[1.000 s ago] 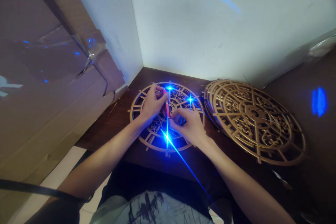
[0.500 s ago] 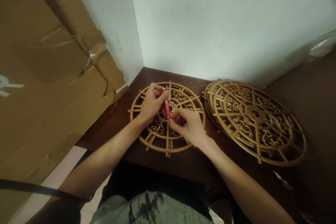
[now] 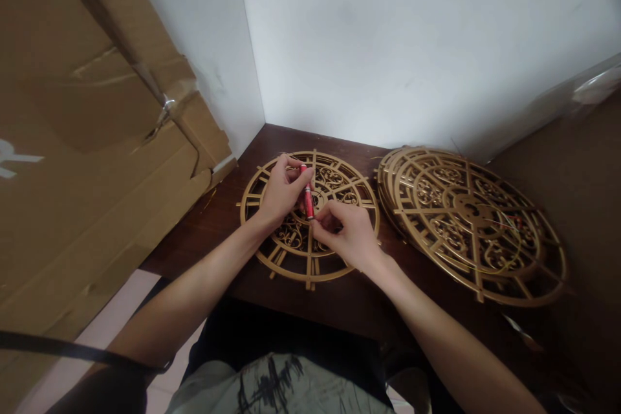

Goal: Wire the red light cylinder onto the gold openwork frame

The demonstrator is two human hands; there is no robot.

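Observation:
A slim red tube [image 3: 307, 199] with a pale band round its middle slants over the centre of a round gold openwork clock dial [image 3: 309, 277] with Roman numerals. My left hand [image 3: 283, 191] grips the tube's upper part between thumb and fingers. At its lower end, the thumb and index finger of my right hand [image 3: 347, 233] are pinched together. Whether they hold the tube's tip or something tiny beside it, I cannot tell. Both hands hide parts of the dial, which lies flat on the dark brown tabletop [image 3: 286, 136].
Several more gold dials [image 3: 473, 207] are stacked to the right, overlapping and askew, with a thin yellowish wire [image 3: 519, 249] on top. A large cardboard box [image 3: 97, 142] rises on the left. A white wall [image 3: 388, 45] stands behind the table.
Both hands and the red tube hold nearly the same place. Only the light in the picture has shifted from greenish to more neutral.

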